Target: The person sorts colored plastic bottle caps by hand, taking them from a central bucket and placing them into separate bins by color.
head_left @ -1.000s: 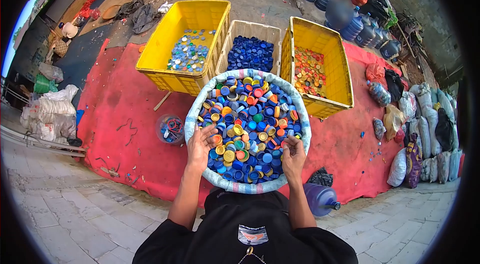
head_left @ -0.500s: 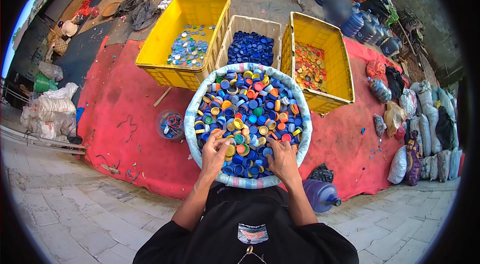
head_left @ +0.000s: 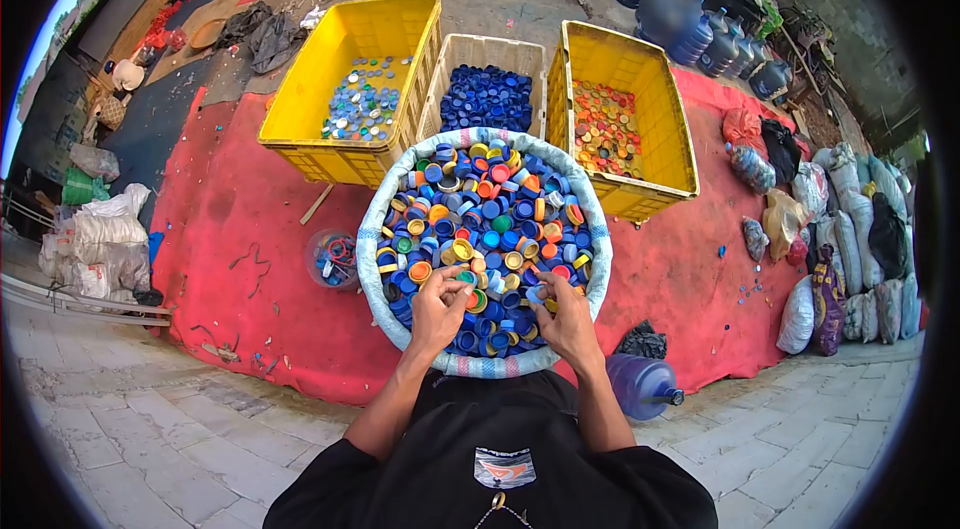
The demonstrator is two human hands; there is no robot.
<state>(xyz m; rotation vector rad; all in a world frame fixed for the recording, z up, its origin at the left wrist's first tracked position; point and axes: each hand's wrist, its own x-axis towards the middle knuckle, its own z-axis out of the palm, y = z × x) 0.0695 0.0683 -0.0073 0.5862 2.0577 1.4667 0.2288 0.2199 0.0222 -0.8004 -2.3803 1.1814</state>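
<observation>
A round basket with a pale blue wrapped rim [head_left: 370,259] stands against my lap, full of mixed bottle caps [head_left: 480,219]. My left hand [head_left: 440,307] is over the caps at the left front, its fingers curled beside a green cap [head_left: 467,278]; what they pinch is too small to tell. On the right, my right hand [head_left: 566,314] has thumb and fingers closed round a light-coloured cap [head_left: 541,293]. Behind the basket are a yellow crate [head_left: 330,157] with pale, blue and green caps, a white crate [head_left: 540,64] with dark blue caps, and a yellow crate [head_left: 650,199] with red and orange caps.
A small clear tub [head_left: 333,259] stands left of the basket on the red mat [head_left: 250,299]. A large blue water bottle [head_left: 640,387] lies to the right near my arm. White sacks [head_left: 105,239] are piled far left, more sacks [head_left: 797,317] at the right.
The view has shifted slightly, with the basket and crates lower left in places. Both hands have moved a little over the caps, and a light-coloured cap now shows at my right fingertips.
</observation>
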